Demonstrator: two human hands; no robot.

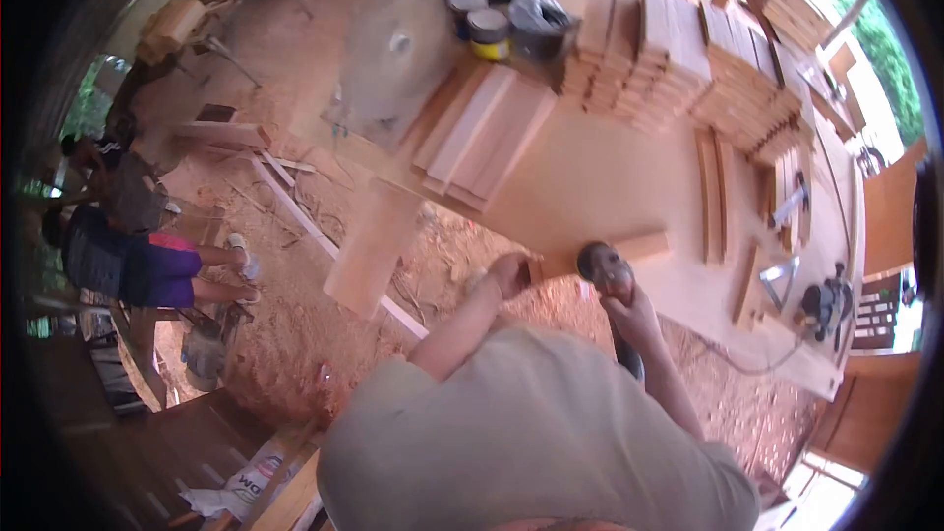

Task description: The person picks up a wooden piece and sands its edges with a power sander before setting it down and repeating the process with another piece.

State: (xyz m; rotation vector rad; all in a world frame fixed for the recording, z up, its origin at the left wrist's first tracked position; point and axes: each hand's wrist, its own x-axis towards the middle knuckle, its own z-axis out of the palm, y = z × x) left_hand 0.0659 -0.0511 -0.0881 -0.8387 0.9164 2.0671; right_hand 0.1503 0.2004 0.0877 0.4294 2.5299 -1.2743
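Note:
A short wooden board [644, 246] lies at the near edge of the worktable, its left end sticking out past the edge. My left hand [511, 273] is closed on that left end. A dark, round-headed power tool [596, 262] rests against the middle of the board, and my right hand [631, 310] is wrapped round its body. The tool's underside and the fingers beneath it are hidden.
Stacked boards [639, 49] stand at the table's back right, loose planks [487, 133] at its left. Cans [487, 31] and a bag sit behind them. A circular saw [824, 305] and cable are at the right. Two people [128, 261] sit at far left.

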